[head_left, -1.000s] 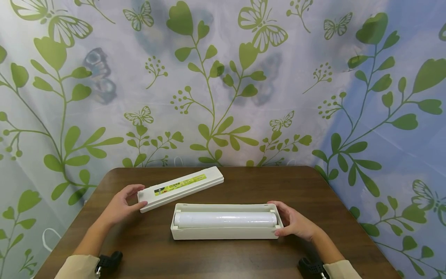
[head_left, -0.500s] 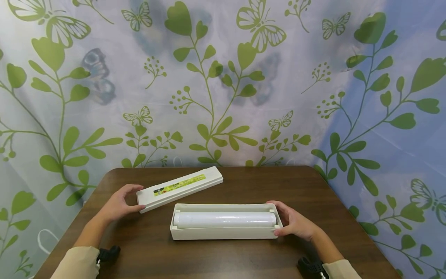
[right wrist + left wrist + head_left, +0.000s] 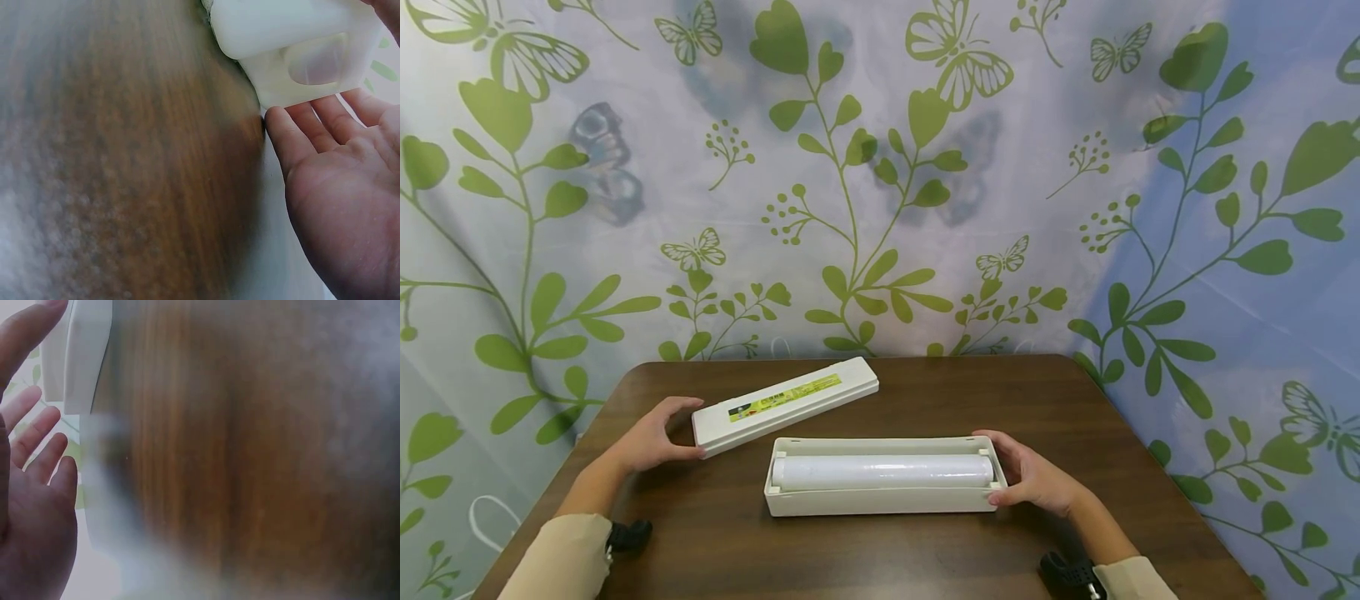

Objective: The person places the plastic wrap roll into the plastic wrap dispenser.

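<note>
A white lid (image 3: 786, 404) with a yellow-green label lies slanted on the table, left of centre. My left hand (image 3: 651, 437) is at its left end, thumb and index finger spread around the two corners. In the left wrist view the other fingers (image 3: 45, 434) are loosely extended, apart from the lid (image 3: 87, 359). In front of the lid stands an uncovered white cling film box (image 3: 880, 502), with a roll of cling film (image 3: 883, 472) lying inside. My right hand (image 3: 1037, 477) grips the box's right end, thumb on the front corner and fingers at the back corner.
The brown wooden table (image 3: 880, 558) carries the box and lid. Behind it hangs a curtain (image 3: 880, 208) printed with green leaves and butterflies. Black straps (image 3: 628, 536) sit on both wrists. A white cord loop (image 3: 493, 521) hangs left of the table.
My left thumb has slid back off the lid's top to its left end, and the hand has drawn slightly left. The lid stays put. My right hand keeps its hold on the box.
</note>
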